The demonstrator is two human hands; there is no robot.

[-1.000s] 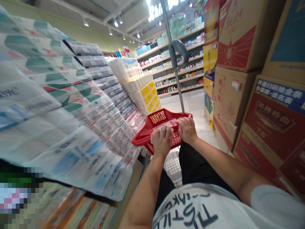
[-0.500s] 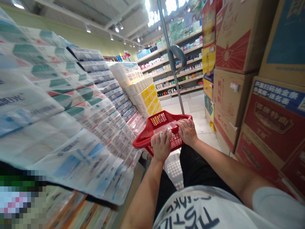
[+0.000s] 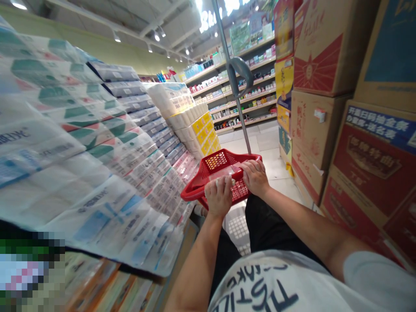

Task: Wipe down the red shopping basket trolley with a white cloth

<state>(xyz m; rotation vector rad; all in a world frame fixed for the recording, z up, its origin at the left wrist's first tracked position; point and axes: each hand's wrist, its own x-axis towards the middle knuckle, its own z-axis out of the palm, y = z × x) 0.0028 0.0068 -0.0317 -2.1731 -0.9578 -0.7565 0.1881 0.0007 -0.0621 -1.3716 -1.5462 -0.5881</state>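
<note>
A red plastic shopping basket (image 3: pixel 216 161) with mesh walls is held in front of my body. My left hand (image 3: pixel 219 195) is closed over its near rim, and something small and pale shows by the fingers, too unclear to name. Further right, my right hand (image 3: pixel 256 177) grips the same rim near the right corner. A grey pole (image 3: pixel 242 123) with a looped grey grip rises tilted behind the basket's right end. Its lower end is hidden by the basket, so I cannot tell whether it rests inside.
Stacked packs of tissue paper (image 3: pixel 130 143) fill the left side. Cardboard cartons (image 3: pixel 320 125) are piled high along the right. Between them runs a pale tiled floor (image 3: pixel 264 145), with stocked shelves (image 3: pixel 242 93) across the far end.
The view has shifted very slightly. Both hands stay on the basket in nearly the same place.
</note>
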